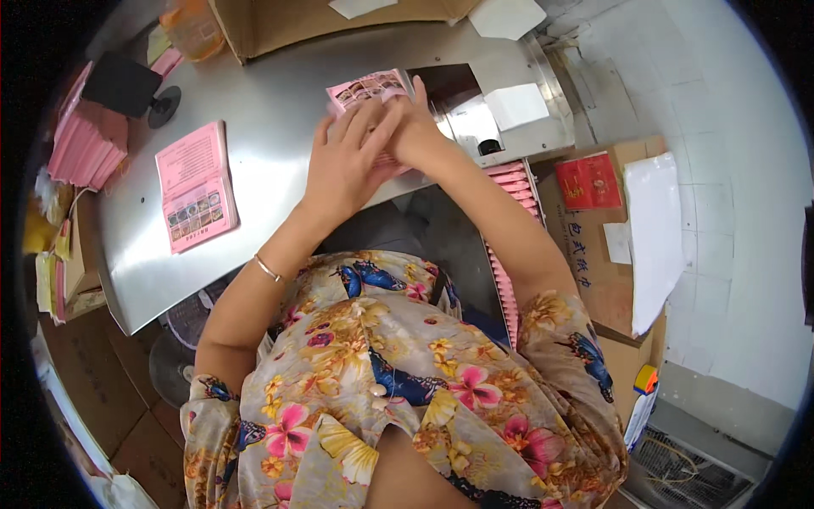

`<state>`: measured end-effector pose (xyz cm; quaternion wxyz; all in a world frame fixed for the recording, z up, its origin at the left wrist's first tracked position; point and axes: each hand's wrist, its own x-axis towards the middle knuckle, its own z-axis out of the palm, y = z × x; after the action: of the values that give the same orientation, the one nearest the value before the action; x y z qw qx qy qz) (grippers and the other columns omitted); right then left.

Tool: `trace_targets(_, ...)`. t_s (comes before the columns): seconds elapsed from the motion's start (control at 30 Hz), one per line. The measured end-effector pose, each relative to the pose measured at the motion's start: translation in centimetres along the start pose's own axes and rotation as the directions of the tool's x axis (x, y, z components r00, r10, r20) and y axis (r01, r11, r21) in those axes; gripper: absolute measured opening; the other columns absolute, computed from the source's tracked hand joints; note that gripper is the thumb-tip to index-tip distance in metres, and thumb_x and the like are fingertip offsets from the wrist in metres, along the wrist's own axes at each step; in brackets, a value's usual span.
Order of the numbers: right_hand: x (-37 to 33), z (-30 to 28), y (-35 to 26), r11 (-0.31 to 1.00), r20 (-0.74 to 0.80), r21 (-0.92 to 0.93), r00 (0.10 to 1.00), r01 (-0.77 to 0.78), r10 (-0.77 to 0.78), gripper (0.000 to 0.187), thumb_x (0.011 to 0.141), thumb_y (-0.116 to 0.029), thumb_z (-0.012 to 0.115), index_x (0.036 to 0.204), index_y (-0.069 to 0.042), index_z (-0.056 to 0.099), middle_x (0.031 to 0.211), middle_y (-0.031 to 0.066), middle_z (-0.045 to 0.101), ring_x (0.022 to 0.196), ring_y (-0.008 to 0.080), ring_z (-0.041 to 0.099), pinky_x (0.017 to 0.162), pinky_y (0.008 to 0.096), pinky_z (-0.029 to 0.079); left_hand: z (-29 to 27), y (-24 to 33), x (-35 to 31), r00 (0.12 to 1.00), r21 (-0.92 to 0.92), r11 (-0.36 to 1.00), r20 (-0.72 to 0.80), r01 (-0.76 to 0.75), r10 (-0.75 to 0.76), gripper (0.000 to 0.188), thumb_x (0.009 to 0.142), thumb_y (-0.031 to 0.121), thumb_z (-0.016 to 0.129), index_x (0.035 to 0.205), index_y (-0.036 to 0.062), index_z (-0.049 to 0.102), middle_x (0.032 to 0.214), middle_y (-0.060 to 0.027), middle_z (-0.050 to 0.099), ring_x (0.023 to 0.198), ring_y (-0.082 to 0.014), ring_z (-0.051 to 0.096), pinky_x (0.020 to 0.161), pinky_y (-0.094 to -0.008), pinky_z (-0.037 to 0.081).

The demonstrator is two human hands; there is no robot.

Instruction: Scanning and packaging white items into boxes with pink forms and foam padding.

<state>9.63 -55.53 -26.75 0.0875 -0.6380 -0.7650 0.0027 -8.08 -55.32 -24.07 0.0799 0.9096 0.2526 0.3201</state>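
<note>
Both my hands are together over a pink printed packet [366, 87] at the near edge of the metal table. My left hand [349, 157] lies across it with the fingers stretched and apart, partly over the other hand. My right hand [417, 136] grips the packet at its right side, one finger pointing up along the edge. My palms and fingers hide most of the packet. A second pink packet, thick and flat [197, 187], lies to the left on the table, showing printed lines and rows of small pictures.
The metal table [271, 110] has a recess [454, 93] on its right and a cardboard box [305, 34] at the back. Tall pink stacks [91, 140] stand far left near a black stand [125, 83]. Pink packets [513, 182] fill a narrow tray beside my right arm. Cartons [585, 246] stand right.
</note>
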Motion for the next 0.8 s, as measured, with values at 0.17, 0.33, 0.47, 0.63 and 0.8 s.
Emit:
trace_targets(0.17,-2.9,-1.0,4.9,0.997,-0.117,-0.066,0.992,0.028,-0.036,0.036,0.09,-0.011,0.05,0.122,-0.011,0.067,0.109,0.0183,0.069,0.109,0.0355,0.062,0.112,0.051,0.034,-6.3,-1.3,-2.7,0.988,-0.144,0.987,-0.124,0.078,-0.096,0.067,0.079,0.01,0.072,0.142,0.0144,0.05,0.142,-0.0125,0.051,0.121,-0.0324,0.055,0.102,-0.0445,0.043)
trace_targets(0.33,-5.3,-6.0,4.5,0.942,0.185,-0.008,0.925,-0.335,0.331,0.032,0.091,-0.01,0.052,0.119,-0.007,0.067,0.106,0.0193,0.069,0.101,0.0371,0.064,0.09,0.0436,0.05,-13.4,-10.2,-9.2,0.946,0.335,0.889,-0.021,0.312,-0.324,0.037,0.084,0.002,0.062,0.121,0.0082,0.06,0.121,-0.0147,0.06,0.108,-0.0377,0.059,0.09,-0.045,0.047)
trace_targets(0.47,-8.8,-7.0,5.7,0.947,-0.006,0.107,0.952,-0.303,0.305,0.027,0.094,-0.013,0.057,0.118,-0.006,0.068,0.108,0.0185,0.068,0.097,0.0348,0.066,0.085,0.0411,0.052,-13.5,-12.0,-10.5,0.934,0.246,0.909,0.035,0.336,-0.354,0.014,0.088,0.003,0.059,0.102,0.0034,0.058,0.108,-0.016,0.058,0.096,-0.0381,0.058,0.083,-0.0471,0.047)
trace_targets(0.63,-9.9,-8.3,9.5,0.967,-0.418,0.126,0.872,-0.222,0.254,0.028,0.093,-0.018,0.062,0.118,-0.005,0.069,0.104,0.0165,0.068,0.095,0.0344,0.065,0.083,0.04,0.051,-9.6,-5.4,-3.9,0.976,0.015,0.979,-0.082,0.202,-0.2,0.01,0.083,0.003,0.057,0.092,0.0028,0.059,0.096,-0.0162,0.057,0.091,-0.0371,0.056,0.078,-0.0451,0.046)
trace_targets(0.8,-10.3,-6.9,11.5,0.95,-0.354,-0.061,0.896,-0.306,0.267,0.031,0.093,-0.022,0.063,0.118,-0.005,0.069,0.094,0.0167,0.065,0.084,0.0339,0.063,0.074,0.0404,0.05,-0.9,-1.5,-0.8,0.996,-0.122,0.992,0.093,0.007,0.005,0.011,0.079,0.007,0.059,0.09,0.0039,0.058,0.088,-0.0149,0.059,0.087,-0.0344,0.06,0.078,-0.0436,0.048)
